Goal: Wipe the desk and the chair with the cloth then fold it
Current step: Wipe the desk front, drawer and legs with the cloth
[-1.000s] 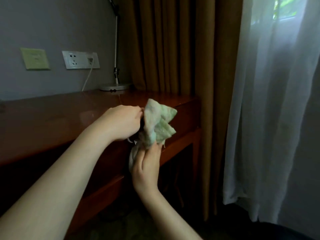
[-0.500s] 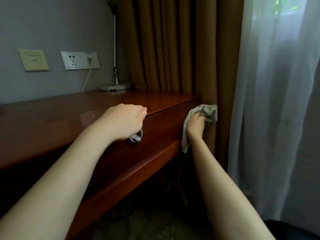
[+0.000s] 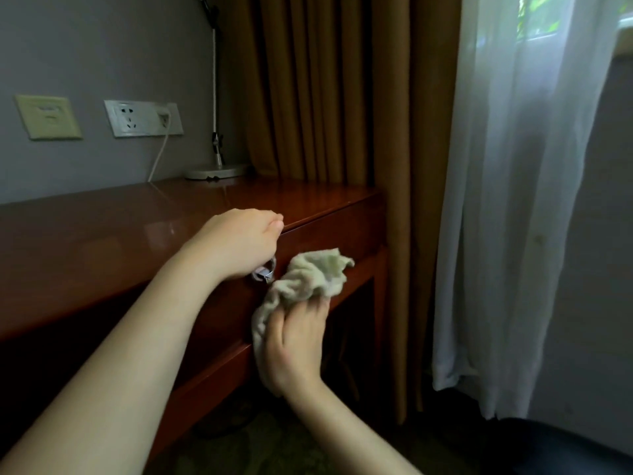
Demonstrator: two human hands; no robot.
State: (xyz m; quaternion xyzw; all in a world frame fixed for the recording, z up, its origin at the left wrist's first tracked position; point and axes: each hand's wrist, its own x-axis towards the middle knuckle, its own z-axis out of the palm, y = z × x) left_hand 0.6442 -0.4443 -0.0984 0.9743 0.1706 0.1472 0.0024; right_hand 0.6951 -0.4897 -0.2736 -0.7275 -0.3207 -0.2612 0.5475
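A pale green-white cloth [image 3: 310, 277] is bunched against the front panel of the reddish-brown wooden desk [image 3: 102, 241]. My right hand [image 3: 294, 344] grips the cloth from below and presses it on the drawer front. My left hand [image 3: 239, 243] is curled round the metal ring handle [image 3: 265, 272] of the drawer, just left of the cloth. The dark seat of the chair [image 3: 555, 447] shows at the bottom right corner.
A desk lamp base [image 3: 217, 171] stands at the back of the desk, its cord running to a wall socket [image 3: 144, 118]. Brown curtains [image 3: 342, 87] hang beside the desk's right end, with a white sheer curtain [image 3: 513, 200] further right.
My right hand has brought the cloth back from the desk's right end to the drawer front beside the handle. My left hand has stayed on the ring handle.
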